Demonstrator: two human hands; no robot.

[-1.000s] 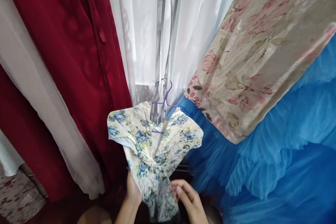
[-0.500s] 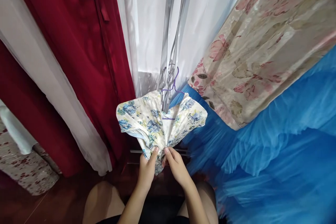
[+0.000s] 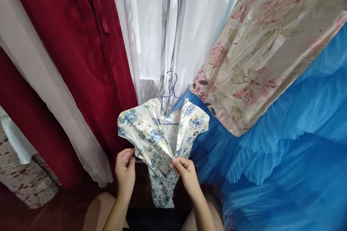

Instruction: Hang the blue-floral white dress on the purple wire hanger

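A white floral blouse [image 3: 155,144] with blue roses and a deep V neck hangs on a purple hanger [image 3: 172,94]. My right hand [image 3: 185,171] is closed, pinching the fabric at the bottom of the V between thumb and fingers. Beside the blouse's left edge, just under the sleeve, is my left hand [image 3: 125,168]. Its fingers are bent and the thumb is a little apart; the fingertips are at the cloth's edge, with no clear grip visible. Below my hands the lower part of the blouse narrows and hangs down between my knees.
Dark red cloth [image 3: 73,43] and pale sheer cloth [image 3: 54,79] hang on the left. White drapery [image 3: 146,25] with grey ribbons [image 3: 165,14] hangs behind the hanger. At the right are a beige floral cloth [image 3: 244,72] and a blue ruffled tulle skirt [image 3: 284,158].
My left hand has let go of the gathered front and moved left to the blouse's side. The lower part has dropped open downward. My right hand still pinches the V.
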